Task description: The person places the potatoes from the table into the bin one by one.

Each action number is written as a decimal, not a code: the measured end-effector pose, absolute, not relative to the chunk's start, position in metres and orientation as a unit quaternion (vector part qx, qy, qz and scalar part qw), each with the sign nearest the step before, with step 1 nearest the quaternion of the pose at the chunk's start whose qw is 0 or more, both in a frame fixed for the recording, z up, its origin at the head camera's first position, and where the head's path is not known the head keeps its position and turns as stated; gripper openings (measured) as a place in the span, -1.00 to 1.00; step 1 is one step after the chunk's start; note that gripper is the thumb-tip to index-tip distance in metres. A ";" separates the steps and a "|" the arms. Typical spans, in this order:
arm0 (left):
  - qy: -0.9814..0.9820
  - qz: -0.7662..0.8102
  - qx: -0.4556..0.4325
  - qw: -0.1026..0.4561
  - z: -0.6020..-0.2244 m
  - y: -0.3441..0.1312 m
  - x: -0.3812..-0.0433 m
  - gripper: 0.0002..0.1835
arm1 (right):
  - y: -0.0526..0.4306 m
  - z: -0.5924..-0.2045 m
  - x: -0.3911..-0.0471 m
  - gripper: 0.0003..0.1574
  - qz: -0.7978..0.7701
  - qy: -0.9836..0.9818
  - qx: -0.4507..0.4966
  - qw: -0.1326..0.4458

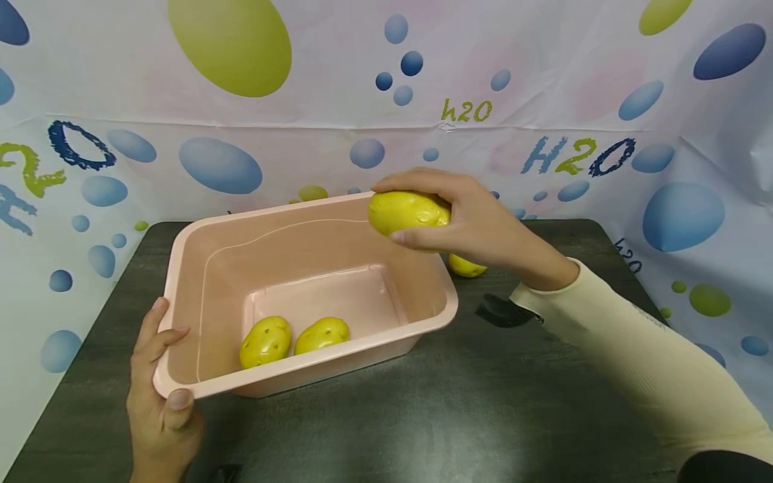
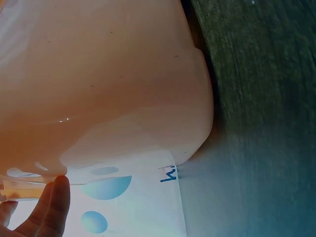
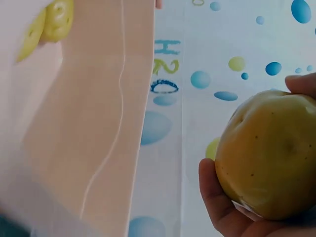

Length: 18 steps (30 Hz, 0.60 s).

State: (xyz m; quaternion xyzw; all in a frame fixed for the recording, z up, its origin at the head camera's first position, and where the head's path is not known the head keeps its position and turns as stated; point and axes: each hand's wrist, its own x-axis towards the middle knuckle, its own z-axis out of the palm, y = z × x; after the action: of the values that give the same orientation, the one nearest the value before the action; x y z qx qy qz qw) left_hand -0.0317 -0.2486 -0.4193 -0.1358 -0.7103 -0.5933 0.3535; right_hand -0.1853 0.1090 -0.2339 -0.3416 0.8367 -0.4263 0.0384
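Observation:
My right hand [image 1: 465, 208] grips a yellow potato [image 1: 406, 213] over the right end of a pink plastic basin [image 1: 317, 249]. The right wrist view shows this potato [image 3: 271, 153] large, with small dark dots on its skin and fingers curled round it. At the basin's left corner my left hand [image 1: 160, 396] holds the rim, thumb on the near side and fingers along the left edge. The basin is tilted towards me. Inside, against its near wall, lie two potatoes, a left one [image 1: 266, 341] and a right one [image 1: 322, 333].
Another yellow potato [image 1: 467, 266] lies on the dark table [image 1: 483, 396] right of the basin, partly hidden by my right hand. A black object [image 1: 504, 312] shows by the right sleeve. A white sheet printed with bubbles [image 1: 338, 87] hangs behind the table.

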 end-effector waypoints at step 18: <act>-0.705 -0.595 -0.140 0.360 -0.418 -0.248 -0.033 -0.29 | 0.040 -0.245 -0.212 -0.40 -0.534 0.743 -0.359 0.183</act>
State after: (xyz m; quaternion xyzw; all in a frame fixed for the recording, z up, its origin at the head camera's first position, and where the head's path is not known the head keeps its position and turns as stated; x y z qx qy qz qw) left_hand -0.0332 -0.2482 -0.4179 -0.1399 -0.7047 -0.5948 0.3605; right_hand -0.2122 0.0396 -0.2445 -0.3591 0.7429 -0.5344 0.1832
